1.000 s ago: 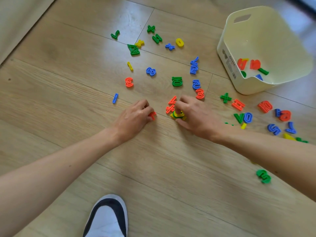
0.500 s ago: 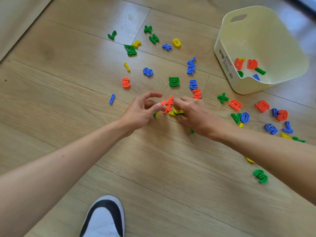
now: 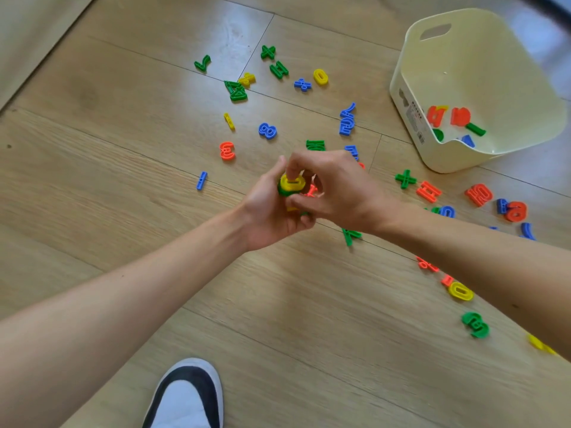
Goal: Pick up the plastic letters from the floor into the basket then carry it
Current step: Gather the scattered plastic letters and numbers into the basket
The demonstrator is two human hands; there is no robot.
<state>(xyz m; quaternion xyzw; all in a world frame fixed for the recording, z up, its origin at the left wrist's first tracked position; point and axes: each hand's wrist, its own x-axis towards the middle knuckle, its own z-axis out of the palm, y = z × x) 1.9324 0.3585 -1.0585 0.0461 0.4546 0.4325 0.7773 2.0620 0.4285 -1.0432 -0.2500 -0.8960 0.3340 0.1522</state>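
Both hands meet above the wooden floor at the middle of the view. My left hand (image 3: 272,211) is cupped around a small stack of plastic letters (image 3: 292,184), yellow on green. My right hand (image 3: 336,186) pinches the same bunch from above, with an orange piece between the fingers. A cream plastic basket (image 3: 432,159) stands at the upper right with several letters inside. Many coloured letters and numbers lie scattered on the floor, such as an orange piece (image 3: 227,150), a blue 8 (image 3: 267,130) and a green piece (image 3: 351,235) under my right wrist.
My black and white shoe (image 3: 188,396) is at the bottom edge. More letters lie to the right, under and beyond my right forearm, including a yellow 0 (image 3: 460,291) and a green 3 (image 3: 475,325). A pale wall edge (image 3: 27,35) runs along the upper left.
Both hands have lifted off the floor and come together, now holding the yellow, green and orange letters that lay between them. The camera has shifted slightly.
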